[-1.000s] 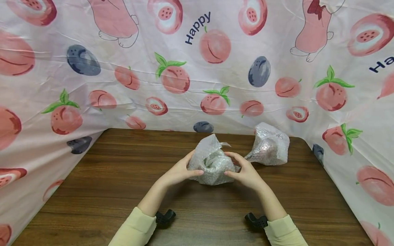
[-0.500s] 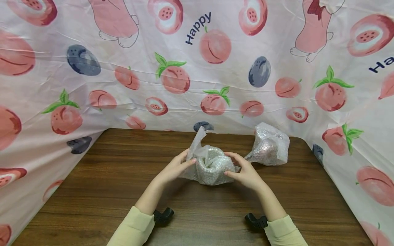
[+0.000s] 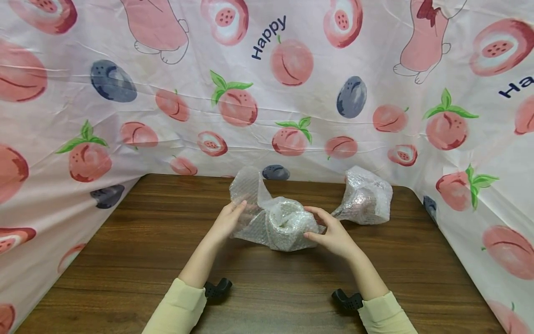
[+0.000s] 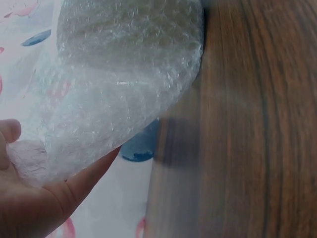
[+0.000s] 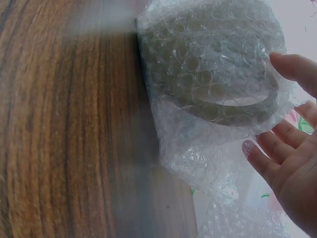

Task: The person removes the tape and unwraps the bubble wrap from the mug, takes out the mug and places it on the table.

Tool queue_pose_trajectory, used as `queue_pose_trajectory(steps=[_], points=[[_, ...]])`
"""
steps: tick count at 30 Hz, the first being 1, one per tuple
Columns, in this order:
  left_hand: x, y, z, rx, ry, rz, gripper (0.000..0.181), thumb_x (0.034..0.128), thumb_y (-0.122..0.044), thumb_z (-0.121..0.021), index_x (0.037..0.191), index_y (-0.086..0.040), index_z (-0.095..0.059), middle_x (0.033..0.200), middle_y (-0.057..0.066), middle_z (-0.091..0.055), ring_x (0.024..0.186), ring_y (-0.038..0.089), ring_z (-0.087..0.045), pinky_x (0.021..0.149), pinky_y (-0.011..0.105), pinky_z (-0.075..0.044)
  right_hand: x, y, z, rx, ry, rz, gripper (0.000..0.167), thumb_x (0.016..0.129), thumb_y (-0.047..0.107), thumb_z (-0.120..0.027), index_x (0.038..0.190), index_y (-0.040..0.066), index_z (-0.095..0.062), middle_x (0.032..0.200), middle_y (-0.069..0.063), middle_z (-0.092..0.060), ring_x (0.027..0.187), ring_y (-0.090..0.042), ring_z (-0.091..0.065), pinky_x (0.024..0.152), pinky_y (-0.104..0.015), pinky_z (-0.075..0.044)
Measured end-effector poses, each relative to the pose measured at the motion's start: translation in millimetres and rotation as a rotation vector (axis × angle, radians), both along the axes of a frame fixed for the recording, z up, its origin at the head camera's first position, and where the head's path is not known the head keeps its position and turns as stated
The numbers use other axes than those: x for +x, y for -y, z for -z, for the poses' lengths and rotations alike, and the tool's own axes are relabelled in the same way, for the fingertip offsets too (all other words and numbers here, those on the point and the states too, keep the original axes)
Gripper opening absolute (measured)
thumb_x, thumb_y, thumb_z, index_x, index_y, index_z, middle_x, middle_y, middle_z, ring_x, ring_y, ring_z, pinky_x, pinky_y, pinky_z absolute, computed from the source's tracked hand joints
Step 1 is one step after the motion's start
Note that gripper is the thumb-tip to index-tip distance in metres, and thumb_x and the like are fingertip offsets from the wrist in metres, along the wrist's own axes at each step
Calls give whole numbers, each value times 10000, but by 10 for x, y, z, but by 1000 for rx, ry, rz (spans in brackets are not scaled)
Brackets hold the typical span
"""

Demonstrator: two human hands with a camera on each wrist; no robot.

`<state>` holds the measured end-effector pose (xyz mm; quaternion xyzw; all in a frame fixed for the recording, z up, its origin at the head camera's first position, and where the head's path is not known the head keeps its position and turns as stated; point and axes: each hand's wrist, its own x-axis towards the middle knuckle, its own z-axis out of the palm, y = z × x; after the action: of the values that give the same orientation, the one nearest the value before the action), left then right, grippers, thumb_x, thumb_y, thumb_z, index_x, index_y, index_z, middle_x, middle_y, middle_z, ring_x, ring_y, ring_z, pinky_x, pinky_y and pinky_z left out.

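Observation:
A pale, round-rimmed mug [image 3: 288, 232] stands on the table, loosely wrapped in bubble wrap [image 3: 248, 188]. Through the plastic, a curved handle [image 5: 233, 116] shows in the right wrist view. My left hand [image 3: 225, 220] pinches a loose flap of the wrap between thumb and fingers, left of the mug. In the left wrist view that flap spreads from the thumb up to the mug's side. At the mug's right, my right hand [image 3: 331, 234] holds the wrapped body, thumb near the rim and fingers at the far side.
Another bundle in bubble wrap [image 3: 367, 199], with something reddish inside, lies at the back right of the wooden table [image 3: 146, 260]. Fruit-printed cloth [image 3: 175, 83] hangs behind and along both sides. Black wrist mounts [image 3: 348, 300] sit at both sleeves.
My left hand has moved left, drawing the flap of bubble wrap away from the mug and showing more of its rim. The right hand has stayed in place.

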<state>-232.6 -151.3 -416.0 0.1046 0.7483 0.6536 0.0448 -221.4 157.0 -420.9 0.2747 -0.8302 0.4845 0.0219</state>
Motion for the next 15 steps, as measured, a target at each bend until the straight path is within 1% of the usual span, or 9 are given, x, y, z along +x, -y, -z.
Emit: queue_pose_trajectory(steps=[2,5,8,10,12,14,15], points=[[-12,20,11,0,-3,-11,504,1060,-291,-339,1470,1,-320,1290,234,-552,1077,375,-601,803,445,-535,1,-3,1,1,-4,-2,623,825,109,-765,1384,106,-490,1406,-90,-477,1304,-303,-406,1030,-515,-347],[-25,52,31,-5,-7,-23,489,1065,-273,-317,1470,2,-320,1292,229,-552,1072,377,-604,813,474,-526,1,-10,5,2,-10,-4,621,826,111,-763,1384,103,-489,1403,-99,-479,1304,-311,-407,1028,-518,-349],[-33,83,48,-32,-8,-43,480,1067,-268,-310,1468,-5,-330,1289,219,-558,1068,367,-609,832,490,-514,-1,-13,8,3,-15,-4,615,827,110,-763,1380,103,-493,1394,-103,-487,1295,-310,-418,1021,-522,-355],[-39,99,59,-44,-8,-59,478,1067,-257,-315,1465,6,-334,1282,229,-560,1063,369,-612,823,447,-524,-3,-12,8,6,-20,-2,613,826,113,-765,1377,104,-496,1383,-104,-496,1281,-308,-432,1012,-528,-363],[-50,118,75,-53,-1,-75,475,1066,-244,-324,1459,22,-336,1271,242,-561,1057,373,-614,766,372,-543,-1,-9,6,9,-27,0,613,823,117,-768,1374,105,-500,1371,-106,-507,1265,-305,-448,1001,-535,-372],[-61,137,90,-72,9,-96,473,1065,-235,-328,1455,33,-338,1262,248,-565,1046,378,-616,647,308,-531,3,-6,1,12,-35,2,612,822,121,-769,1372,104,-502,1364,-109,-513,1254,-306,-459,993,-541,-377],[-67,148,97,-86,13,-103,473,1064,-233,-331,1452,37,-342,1268,247,-561,1068,375,-605,686,304,-528,6,-6,-1,14,-43,1,612,822,124,-769,1372,99,-501,1363,-115,-514,1251,-312,-461,988,-546,-379]])
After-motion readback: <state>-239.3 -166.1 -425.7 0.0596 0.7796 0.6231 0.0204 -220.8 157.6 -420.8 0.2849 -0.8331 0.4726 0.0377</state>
